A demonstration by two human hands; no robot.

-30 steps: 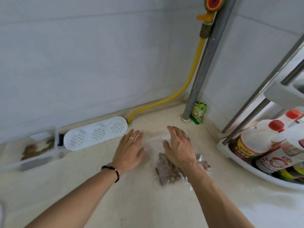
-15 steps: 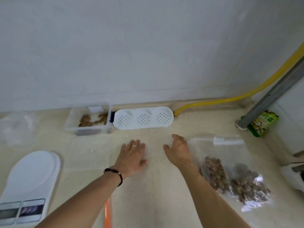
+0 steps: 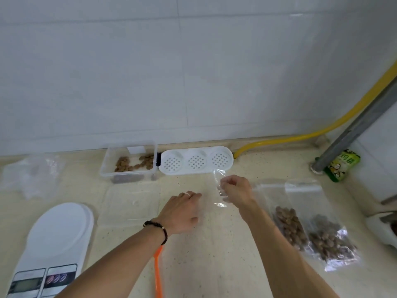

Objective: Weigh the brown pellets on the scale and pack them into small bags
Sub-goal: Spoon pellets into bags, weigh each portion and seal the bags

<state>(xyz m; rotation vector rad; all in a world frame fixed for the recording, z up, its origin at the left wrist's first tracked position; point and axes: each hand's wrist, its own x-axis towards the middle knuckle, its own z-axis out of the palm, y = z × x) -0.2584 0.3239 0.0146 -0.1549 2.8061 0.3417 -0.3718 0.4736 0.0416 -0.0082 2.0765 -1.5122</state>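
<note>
On my left sits the scale (image 3: 53, 239). The clear tub (image 3: 129, 161) against the wall holds brown pellets (image 3: 135, 163). My left hand (image 3: 182, 211) presses flat; my right hand (image 3: 235, 189) pinches an empty bag (image 3: 219, 179). Two filled bags (image 3: 307, 229) lie rightmost.

Scale (image 3: 53, 235) front-left; pellet tub (image 3: 129, 162) at wall, perforated lid (image 3: 196, 161) to its right; two filled bags (image 3: 309, 229) right; loose bags (image 3: 32, 175) far left.
</note>
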